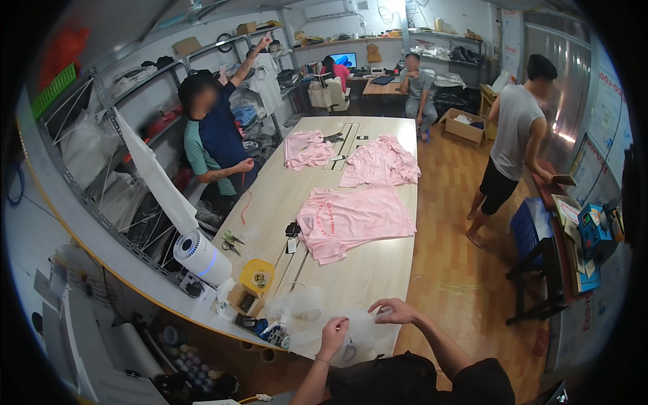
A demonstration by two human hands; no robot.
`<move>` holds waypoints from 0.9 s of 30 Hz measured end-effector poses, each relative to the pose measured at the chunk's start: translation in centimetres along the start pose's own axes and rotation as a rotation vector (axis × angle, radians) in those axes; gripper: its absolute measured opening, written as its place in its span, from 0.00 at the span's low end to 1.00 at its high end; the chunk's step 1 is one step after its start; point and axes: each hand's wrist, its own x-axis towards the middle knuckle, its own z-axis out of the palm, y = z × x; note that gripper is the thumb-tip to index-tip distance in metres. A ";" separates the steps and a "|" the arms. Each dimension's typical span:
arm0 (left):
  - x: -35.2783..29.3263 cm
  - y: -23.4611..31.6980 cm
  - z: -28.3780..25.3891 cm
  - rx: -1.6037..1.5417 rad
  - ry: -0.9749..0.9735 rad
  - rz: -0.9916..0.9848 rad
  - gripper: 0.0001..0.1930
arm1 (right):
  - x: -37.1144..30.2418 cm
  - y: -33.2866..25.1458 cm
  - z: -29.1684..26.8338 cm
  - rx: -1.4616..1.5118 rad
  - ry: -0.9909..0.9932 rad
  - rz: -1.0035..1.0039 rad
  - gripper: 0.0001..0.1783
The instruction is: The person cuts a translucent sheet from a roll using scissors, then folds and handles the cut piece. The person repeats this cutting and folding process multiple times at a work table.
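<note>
At the table's (388,280) near end, the left hand (333,336) pinches a clear film (362,333), which spans between both hands; the right hand (397,311) curls at its other side, its grip too faint to tell. Leftward sits a yellow bowl (257,276); farther off, a pink shirt (368,219) lies flat, two more beyond.

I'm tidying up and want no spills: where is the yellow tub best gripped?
Probably at the right rim of the yellow tub, the left hand, being nearer, coming from the right and above: it looks open-topped with things inside, and a cardboard box crowds its near-left side.
</note>
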 end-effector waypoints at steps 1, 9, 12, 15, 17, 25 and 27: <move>0.1 -0.3 -0.3 -0.064 -0.005 -0.007 0.16 | 0.6 -0.3 0.1 -0.004 -0.025 -0.034 0.26; 2.8 5.2 -2.9 -0.275 -0.093 0.085 0.31 | 3.8 -4.9 -0.9 -0.193 -0.047 -0.103 0.27; 2.8 7.6 -3.3 -0.248 -0.094 0.261 0.24 | 3.9 -5.7 -1.3 -0.221 -0.032 -0.110 0.28; 2.3 9.4 -2.7 -0.206 -0.045 0.066 0.15 | 3.7 -5.6 -1.6 -0.221 0.002 -0.123 0.28; 2.7 8.5 -2.2 -0.256 0.016 0.030 0.08 | 3.7 -5.5 -1.8 -0.225 0.020 -0.138 0.28; 2.1 11.8 -2.6 -0.197 0.042 0.022 0.08 | 3.0 -6.3 -2.0 -0.235 0.023 -0.145 0.28; 2.3 11.2 -2.8 -0.254 0.011 -0.008 0.09 | 3.1 -6.4 -1.7 -0.231 0.016 -0.163 0.29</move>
